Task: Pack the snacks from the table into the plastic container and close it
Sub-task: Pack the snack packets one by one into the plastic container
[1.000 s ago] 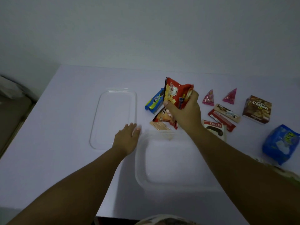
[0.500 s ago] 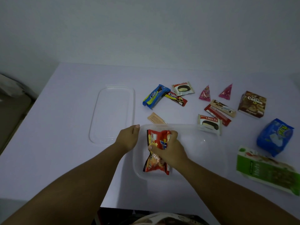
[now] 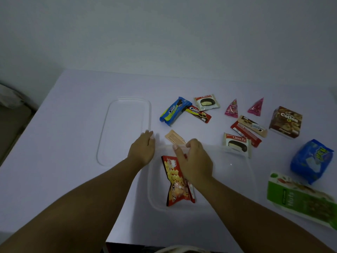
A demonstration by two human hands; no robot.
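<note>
- With only the red snack bag (image 3: 176,181) inside, lying flat near the left wall of the plastic container (image 3: 244,172) at the counter (image 3: 63,143) front edge.
- Left hand (image 3: 143,149) flat, fingers straight, against the container's left corner, probably to steady it.
- Right hand (image 3: 194,161) above the bag, fingers loosely curled, holding nothing visible.
- Lid (image 3: 125,128) parked to the left, off, leaving the opening free.
- Other snacks such as the Choco Pie (image 3: 237,144) spread beyond the far rim, within reach.
</note>
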